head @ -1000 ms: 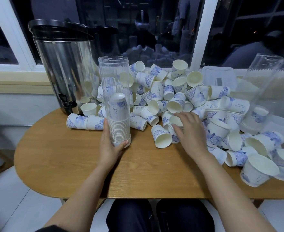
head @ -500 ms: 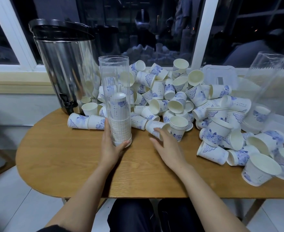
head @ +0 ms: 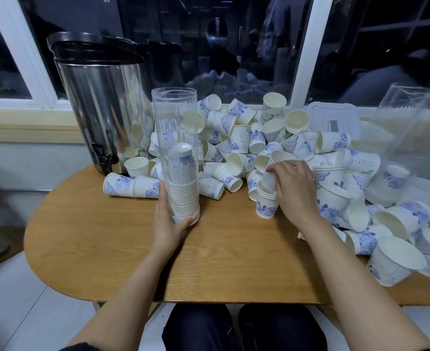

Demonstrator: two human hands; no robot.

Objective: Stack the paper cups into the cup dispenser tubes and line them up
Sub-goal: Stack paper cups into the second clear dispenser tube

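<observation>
A clear cup dispenser tube stands upright on the wooden table, with a stack of upside-down white-and-blue paper cups filling its lower half. My left hand grips the tube at its base. A big heap of loose paper cups lies behind and to the right. My right hand holds a cup on top of a short stack of upright cups at the heap's near edge.
A steel hot-water urn with a black lid and tap stands at the back left. More clear tubes lie tilted at the far right over the cups. A white plastic lid leans by the window.
My right hand went from the heap to the table near the tube, then back right, where it now holds a cup on a short stack. The left hand has stayed on the tube.
</observation>
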